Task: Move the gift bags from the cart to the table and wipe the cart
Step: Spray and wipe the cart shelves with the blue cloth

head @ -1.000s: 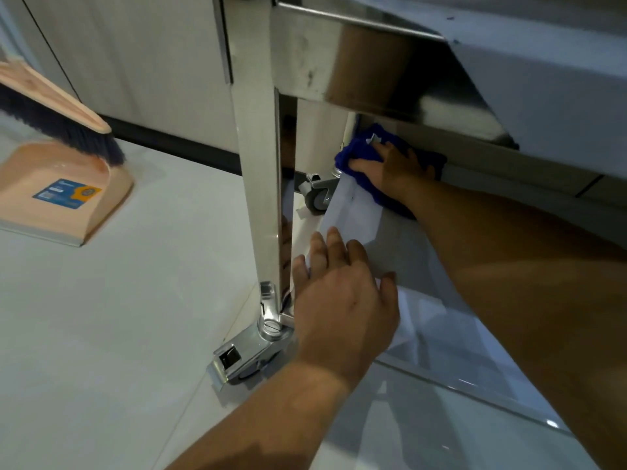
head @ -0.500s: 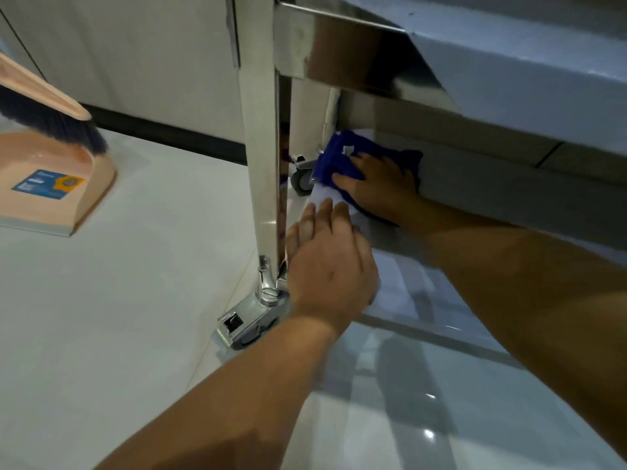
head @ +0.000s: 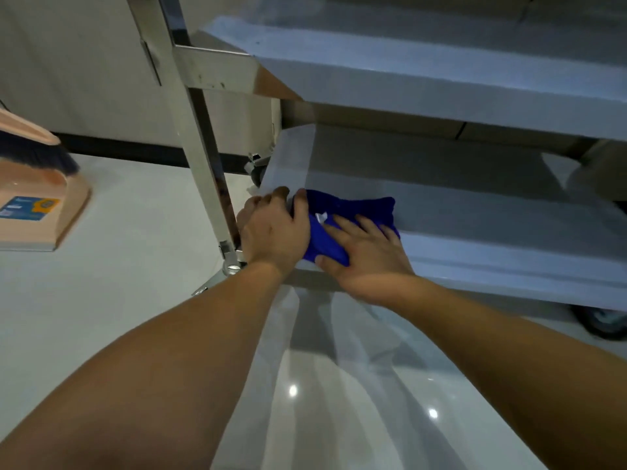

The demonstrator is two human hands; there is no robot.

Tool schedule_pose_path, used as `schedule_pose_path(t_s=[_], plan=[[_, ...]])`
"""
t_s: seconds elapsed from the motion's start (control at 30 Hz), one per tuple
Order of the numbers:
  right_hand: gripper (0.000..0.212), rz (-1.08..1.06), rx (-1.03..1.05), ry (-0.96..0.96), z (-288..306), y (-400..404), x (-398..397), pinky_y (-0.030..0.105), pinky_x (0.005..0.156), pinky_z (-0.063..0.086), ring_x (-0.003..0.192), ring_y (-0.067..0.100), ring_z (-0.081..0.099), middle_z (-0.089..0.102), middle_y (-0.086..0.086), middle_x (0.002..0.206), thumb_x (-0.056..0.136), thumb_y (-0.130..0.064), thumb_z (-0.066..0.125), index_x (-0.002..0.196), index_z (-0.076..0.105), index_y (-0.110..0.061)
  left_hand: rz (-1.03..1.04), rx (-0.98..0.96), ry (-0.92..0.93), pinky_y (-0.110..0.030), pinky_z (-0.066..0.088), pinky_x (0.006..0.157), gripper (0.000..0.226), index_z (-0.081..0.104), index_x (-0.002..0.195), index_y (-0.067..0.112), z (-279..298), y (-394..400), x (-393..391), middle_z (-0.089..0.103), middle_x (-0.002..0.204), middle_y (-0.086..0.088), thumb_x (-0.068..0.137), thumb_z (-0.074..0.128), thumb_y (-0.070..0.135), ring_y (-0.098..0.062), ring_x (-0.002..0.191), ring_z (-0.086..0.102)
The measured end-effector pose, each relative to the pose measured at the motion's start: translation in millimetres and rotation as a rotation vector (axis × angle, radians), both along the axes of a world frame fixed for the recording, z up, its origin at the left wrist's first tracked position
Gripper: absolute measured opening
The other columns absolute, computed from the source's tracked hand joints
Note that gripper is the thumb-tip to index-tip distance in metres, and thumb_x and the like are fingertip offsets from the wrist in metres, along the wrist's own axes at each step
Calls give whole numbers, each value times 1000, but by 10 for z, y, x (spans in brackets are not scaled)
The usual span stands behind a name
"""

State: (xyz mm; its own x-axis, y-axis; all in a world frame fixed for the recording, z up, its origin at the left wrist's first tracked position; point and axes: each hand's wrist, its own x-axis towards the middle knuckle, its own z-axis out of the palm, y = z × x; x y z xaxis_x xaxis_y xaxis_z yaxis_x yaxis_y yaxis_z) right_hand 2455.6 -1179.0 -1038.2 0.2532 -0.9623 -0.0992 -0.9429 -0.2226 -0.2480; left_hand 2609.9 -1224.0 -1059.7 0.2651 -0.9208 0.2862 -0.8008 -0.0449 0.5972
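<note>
The steel cart's bottom shelf (head: pixel 458 212) lies low in front of me, under a higher shelf (head: pixel 407 79). A blue cloth (head: pixel 353 212) sits at the shelf's near left corner. My right hand (head: pixel 366 252) lies flat on the cloth, fingers straight, thumb along the shelf's front edge. My left hand (head: pixel 271 228) rests on the same corner beside the cart's leg (head: pixel 200 157), its fingers curled over the shelf's left edge and touching the cloth. No gift bags are in view.
A peach dustpan (head: pixel 37 205) with a dark-bristled brush (head: pixel 34 150) stands on the glossy floor at the left. Cart wheels show at the back left (head: pixel 254 171) and at the right (head: pixel 604 320). A wall with a dark skirting runs behind.
The cloth and my right hand have come from the shelf's far left corner to its near left corner. My left hand has stayed at the corner by the leg. My head has risen.
</note>
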Motion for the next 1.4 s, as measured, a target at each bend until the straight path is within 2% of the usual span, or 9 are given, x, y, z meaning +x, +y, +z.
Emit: schedule_pose_path(t_s=[0.1,0.27,0.33,0.47,0.6,0.77,0.83,1.0,1.4], plan=[[64,-5,-13,42,-31,43,-74,49,123,8,153,19,7,14,-17,166,99,-63,34,157,17,-42,-25,43,-78,-45,45,94,51,71,80,20,11,-36,-8,72,82,-5,100,33,47,-30,98,59],[69,-84,-44,-38,-71,-72,-32,55,121,8,153,20,9,19,-21,164,91,-73,37,153,18,-50,-176,37,53,-38,52,79,43,66,74,15,35,-213,-190,68,75,-5,99,44,42,-25,79,62],[74,-114,-30,-38,-64,-210,-63,60,120,10,153,21,8,19,-20,164,87,-75,41,154,18,-50,-307,68,121,-33,51,79,38,68,87,15,61,-238,-329,70,89,-3,100,45,43,-22,85,63],[76,-146,36,84,-104,-586,-153,62,121,7,155,19,-4,3,-21,166,92,-65,43,156,4,-50,-345,24,-40,-41,37,111,62,58,137,24,-112,-222,-483,51,148,-5,95,26,57,-23,137,45],[74,-124,19,108,-144,-943,-263,61,121,4,155,18,-8,-4,-22,166,96,-61,44,156,2,-50,-288,-23,-119,-49,34,112,63,45,148,28,-201,-217,-508,36,159,-7,97,21,56,-28,145,35],[96,-79,-26,37,-222,-1645,-384,59,121,10,155,27,5,11,-12,167,73,-87,23,158,14,-43,-298,-33,-217,-49,39,104,59,51,141,16,-228,-155,-490,51,146,-15,95,34,49,-33,129,51],[96,-124,-2,1,-243,-1953,-410,56,123,11,155,27,5,11,-10,168,76,-88,32,159,14,-40,-307,-18,-305,-49,38,100,52,61,127,17,-208,-135,-490,60,129,-12,94,38,49,-32,119,53],[102,-138,-5,12,-197,-2657,-504,56,121,17,153,32,14,17,-4,167,72,-96,31,158,20,-40,-317,74,-410,-56,32,108,62,64,125,19,-174,-145,-530,58,134,-13,91,36,62,-37,129,46],[79,-128,-16,-20,-141,-2666,-537,44,123,16,153,30,16,16,2,168,96,-66,45,160,18,-29,-300,34,-428,-50,39,101,56,67,117,24,-156,-161,-506,63,125,-7,89,42,66,-31,120,53]])
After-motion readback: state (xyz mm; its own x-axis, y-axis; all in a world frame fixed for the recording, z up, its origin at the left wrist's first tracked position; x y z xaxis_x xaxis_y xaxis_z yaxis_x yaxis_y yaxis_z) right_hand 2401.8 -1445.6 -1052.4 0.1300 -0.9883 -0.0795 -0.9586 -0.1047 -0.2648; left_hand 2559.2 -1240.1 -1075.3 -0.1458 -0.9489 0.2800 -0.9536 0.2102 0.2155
